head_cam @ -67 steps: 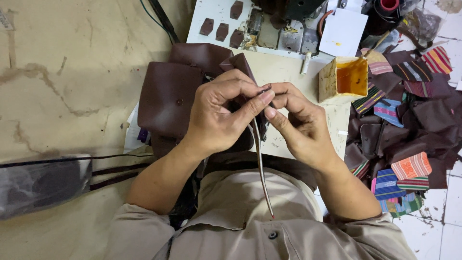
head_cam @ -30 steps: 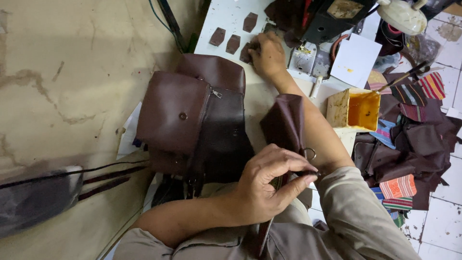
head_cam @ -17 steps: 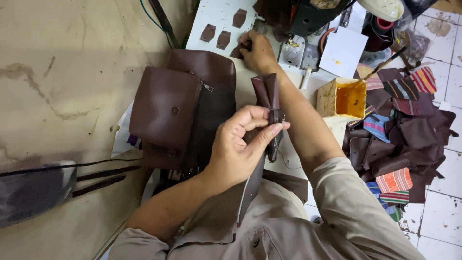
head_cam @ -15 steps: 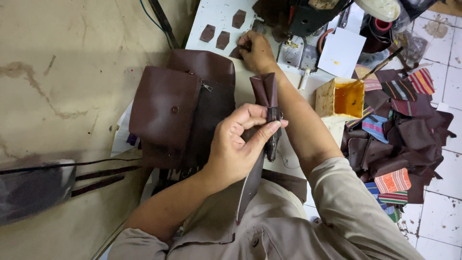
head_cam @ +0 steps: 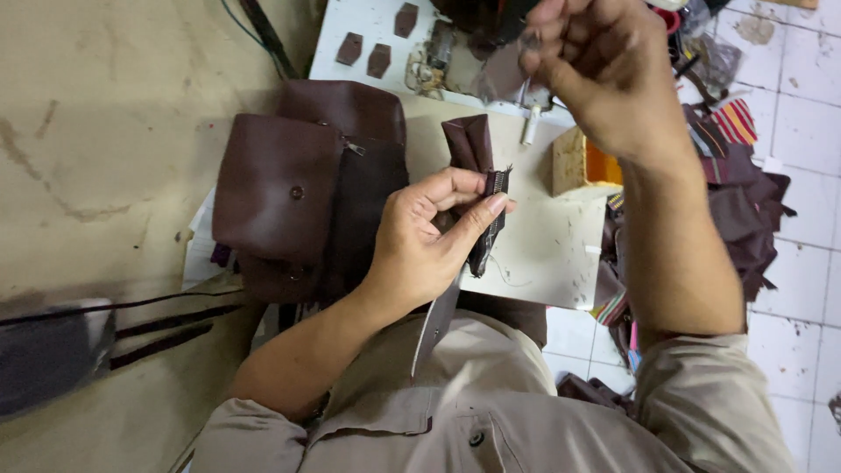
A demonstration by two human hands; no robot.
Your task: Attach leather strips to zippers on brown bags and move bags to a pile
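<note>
My left hand (head_cam: 429,236) pinches a dark brown leather piece with a zipper (head_cam: 484,188), holding it upright above the white work board (head_cam: 543,245). A long strip of the piece hangs down toward my lap. My right hand (head_cam: 604,70) is raised close to the camera with its fingers closed on a small thin item, too blurred to name. A brown leather bag (head_cam: 302,188) with a snap flap and a zipper lies on the table just left of my left hand.
Small brown leather cut-outs (head_cam: 378,54) lie on the white surface at the back. An open yellow box (head_cam: 583,162) stands right of the board. A heap of brown and striped fabric scraps (head_cam: 740,193) covers the tiled floor at right. Dark straps (head_cam: 166,328) trail off left.
My right hand has come back from the far end of the table and now hovers high, near the camera, fingers closed. My left hand still holds the zipper piece, which stays upright.
</note>
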